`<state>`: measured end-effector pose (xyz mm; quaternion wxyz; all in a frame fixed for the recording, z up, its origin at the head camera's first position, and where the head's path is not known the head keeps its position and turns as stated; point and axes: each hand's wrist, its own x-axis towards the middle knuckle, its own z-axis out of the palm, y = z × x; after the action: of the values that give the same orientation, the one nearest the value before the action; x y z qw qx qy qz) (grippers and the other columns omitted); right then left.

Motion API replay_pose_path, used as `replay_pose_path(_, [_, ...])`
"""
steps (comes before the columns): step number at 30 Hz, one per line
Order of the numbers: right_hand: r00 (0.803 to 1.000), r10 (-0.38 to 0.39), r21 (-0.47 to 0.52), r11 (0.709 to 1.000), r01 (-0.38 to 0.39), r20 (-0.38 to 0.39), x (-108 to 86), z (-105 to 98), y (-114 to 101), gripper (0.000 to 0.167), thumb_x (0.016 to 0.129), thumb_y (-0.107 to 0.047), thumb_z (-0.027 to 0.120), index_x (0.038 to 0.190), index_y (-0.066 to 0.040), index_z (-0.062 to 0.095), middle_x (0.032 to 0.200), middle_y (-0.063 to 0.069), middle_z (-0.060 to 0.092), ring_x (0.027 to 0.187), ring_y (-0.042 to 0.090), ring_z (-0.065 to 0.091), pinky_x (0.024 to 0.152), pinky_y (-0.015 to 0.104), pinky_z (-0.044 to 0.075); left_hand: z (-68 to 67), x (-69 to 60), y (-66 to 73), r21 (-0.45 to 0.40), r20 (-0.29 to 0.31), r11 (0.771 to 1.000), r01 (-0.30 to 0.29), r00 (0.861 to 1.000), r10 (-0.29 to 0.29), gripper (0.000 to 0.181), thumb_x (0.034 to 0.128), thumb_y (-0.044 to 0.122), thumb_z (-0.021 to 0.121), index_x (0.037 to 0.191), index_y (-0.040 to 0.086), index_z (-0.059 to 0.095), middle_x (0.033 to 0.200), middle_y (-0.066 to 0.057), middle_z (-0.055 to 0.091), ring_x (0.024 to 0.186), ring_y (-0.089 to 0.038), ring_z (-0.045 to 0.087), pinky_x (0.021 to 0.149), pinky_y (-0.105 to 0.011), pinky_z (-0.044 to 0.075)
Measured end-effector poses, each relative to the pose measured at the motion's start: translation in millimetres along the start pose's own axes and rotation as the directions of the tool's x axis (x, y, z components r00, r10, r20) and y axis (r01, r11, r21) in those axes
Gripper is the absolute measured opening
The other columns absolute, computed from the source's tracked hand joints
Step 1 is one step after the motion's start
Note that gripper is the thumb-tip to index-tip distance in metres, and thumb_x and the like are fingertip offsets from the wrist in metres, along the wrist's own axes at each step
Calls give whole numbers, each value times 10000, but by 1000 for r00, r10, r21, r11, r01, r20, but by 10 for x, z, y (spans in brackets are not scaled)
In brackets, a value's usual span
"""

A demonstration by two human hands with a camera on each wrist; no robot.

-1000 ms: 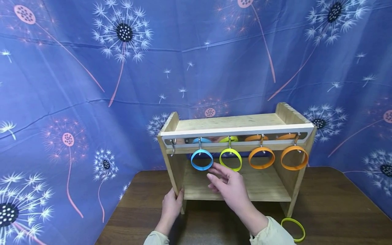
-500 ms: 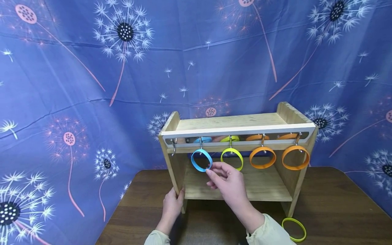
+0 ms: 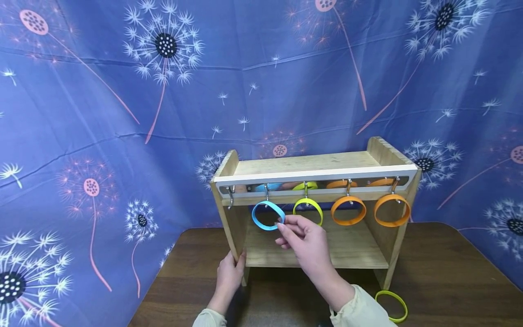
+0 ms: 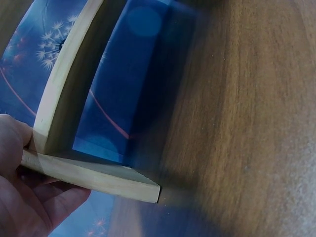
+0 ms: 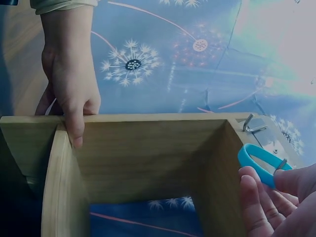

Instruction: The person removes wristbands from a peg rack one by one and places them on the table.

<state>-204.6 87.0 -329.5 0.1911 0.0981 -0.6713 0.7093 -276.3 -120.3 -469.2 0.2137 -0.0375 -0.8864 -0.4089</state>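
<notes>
Thumb and fingers of my right hand (image 3: 307, 243) pinch the lower right edge of a blue silicone wristband (image 3: 265, 227). In the right wrist view the blue wristband (image 5: 244, 157) is held near a metal hook (image 5: 281, 164), which appears to pass through it. My left hand (image 3: 229, 272) grips the left side panel of a small wooden shelf (image 3: 318, 236). Seen from the right wrist, the left thumb lies over the panel's edge. A yellow-green wristband (image 3: 318, 209) and two orange wristbands (image 3: 348, 222) hang from hooks to the right.
At the far left of the rail is a bare hook (image 3: 230, 199). Another yellow-green wristband (image 3: 404, 309) lies on the brown wooden table (image 3: 449, 272) near the shelf's right foot. A blue dandelion-print cloth (image 3: 261, 91) hangs behind.
My right hand, at first beside the blue wristband, has pinched its lower right edge and tilted it slightly, pulling it a little out of line. My left hand stays on the side panel.
</notes>
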Motion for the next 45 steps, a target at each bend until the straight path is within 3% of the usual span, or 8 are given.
replay_pose_path(21, [995, -87, 83, 993, 84, 38, -91, -122, -33, 179, 883, -12, 691, 1027, 90, 662, 930, 213, 711, 676, 197, 702, 643, 332, 566, 8, -9, -5, -1, -1, 1000, 8, 1000, -8, 133, 927, 216, 645, 835, 124, 615, 658, -13, 569, 643, -250, 550, 632, -460, 455])
replay_pose_path(34, [997, -67, -18, 998, 68, 22, -299, -492, 22, 178, 900, -37, 678, 1035, 78, 660, 896, 169, 722, 679, 215, 706, 634, 330, 566, 2, -11, -5, -11, -6, 1000, 20, 1000, -20, 245, 936, 244, 635, 745, 127, 538, 592, 15, 466, 582, -221, 480, 571, -405, 416])
replay_pose_path(45, [1000, -28, -121, 992, 27, -11, -448, -808, 36, 181, 913, -58, 669, 1033, 76, 652, 852, 147, 725, 668, 216, 701, 623, 318, 563, 22, -3, -31, 9, -6, 1000, -7, 1000, 7, 203, 931, 229, 636, 777, 115, 568, 609, -8, 501, 598, -244, 504, 587, -443, 429])
